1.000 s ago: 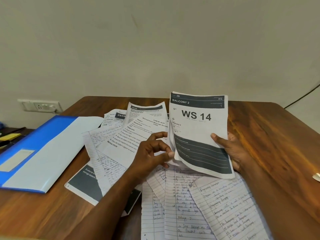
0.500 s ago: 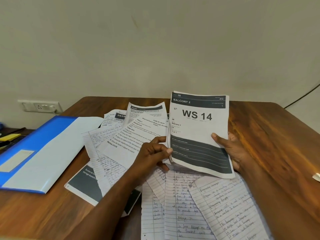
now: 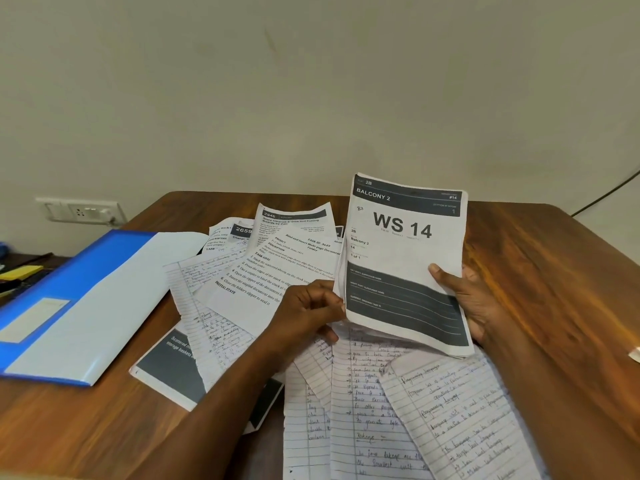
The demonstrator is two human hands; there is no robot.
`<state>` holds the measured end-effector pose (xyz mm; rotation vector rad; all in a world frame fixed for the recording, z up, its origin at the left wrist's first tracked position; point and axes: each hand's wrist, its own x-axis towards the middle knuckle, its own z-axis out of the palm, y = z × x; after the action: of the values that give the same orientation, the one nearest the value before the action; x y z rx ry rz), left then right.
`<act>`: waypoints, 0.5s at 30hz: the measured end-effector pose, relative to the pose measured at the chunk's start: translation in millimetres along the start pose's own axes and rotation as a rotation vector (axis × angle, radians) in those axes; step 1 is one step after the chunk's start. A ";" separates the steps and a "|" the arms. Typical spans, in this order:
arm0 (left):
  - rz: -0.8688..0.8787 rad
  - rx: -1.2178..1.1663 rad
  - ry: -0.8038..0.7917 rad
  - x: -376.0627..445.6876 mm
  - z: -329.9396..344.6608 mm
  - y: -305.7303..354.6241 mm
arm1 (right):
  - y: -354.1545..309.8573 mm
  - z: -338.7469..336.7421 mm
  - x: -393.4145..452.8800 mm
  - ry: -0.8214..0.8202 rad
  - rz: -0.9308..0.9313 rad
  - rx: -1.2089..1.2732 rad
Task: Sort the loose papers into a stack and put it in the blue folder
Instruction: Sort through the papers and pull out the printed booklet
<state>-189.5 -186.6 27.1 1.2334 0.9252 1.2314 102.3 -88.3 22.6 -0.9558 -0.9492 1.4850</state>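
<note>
A thin stack headed WS 14 (image 3: pixel 405 261) is being held upright over the scattered loose papers (image 3: pixel 363 403) by the right hand (image 3: pixel 464 299) and pinched at its edge by the left hand (image 3: pixel 308 317), and, with the blue folder (image 3: pixel 79 306) lying well apart, sheets are likely being risked to slipping.

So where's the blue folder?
In the head view, the blue folder lies at the left of the wooden table, beside the loose papers.
</note>
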 end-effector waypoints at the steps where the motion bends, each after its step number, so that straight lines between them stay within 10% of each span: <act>1: -0.001 0.026 0.040 0.8 -0.7 -1.8 | 0.0 -0.3 0.1 0.002 -0.001 -0.002; 15: 0.060 0.103 0.312 -2.6 4.3 1.9 | -0.1 -2.0 0.1 0.032 -0.049 0.069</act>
<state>-186.1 -190.1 29.4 1.1753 1.1975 1.4670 104.2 -88.1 22.0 -0.8976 -0.8872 1.4480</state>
